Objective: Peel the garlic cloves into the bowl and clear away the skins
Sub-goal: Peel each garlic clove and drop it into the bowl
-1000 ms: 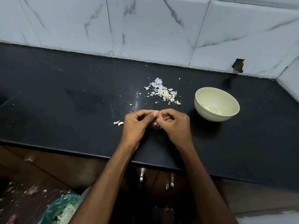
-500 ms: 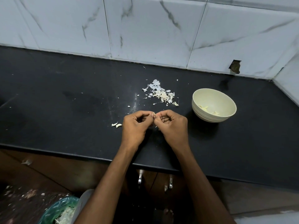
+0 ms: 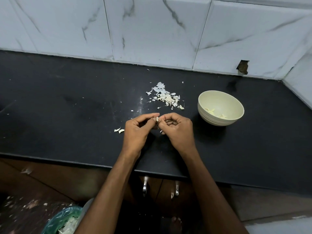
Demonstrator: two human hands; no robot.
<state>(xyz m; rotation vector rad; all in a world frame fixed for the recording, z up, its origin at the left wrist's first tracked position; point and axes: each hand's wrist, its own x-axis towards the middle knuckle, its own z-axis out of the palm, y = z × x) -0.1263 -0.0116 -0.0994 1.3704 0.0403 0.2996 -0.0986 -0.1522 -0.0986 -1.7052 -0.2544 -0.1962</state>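
A: Since a moment ago the hands have barely shifted; the thumbs have parted a little, so a pale garlic clove now shows between them.

B: How are the hands holding it?

A: The left hand pinches the clove between thumb and forefinger, its other fingers curled under. The right hand has its fingertips curled in, pinching at the same clove from the other side. Both hover over the middle of the black tabletop, toward its front edge.

B: And the bowl?

A: The cream bowl stands upright toward the right end of the tabletop, well apart from the hands, with a few peeled cloves in its bottom.

B: The skins?

A: A loose pile of garlic skins lies beyond the hands, toward the back edge, left of the bowl. Two small scraps lie just left of the left hand. Below the front edge, on the floor, a green bag holds more skins.
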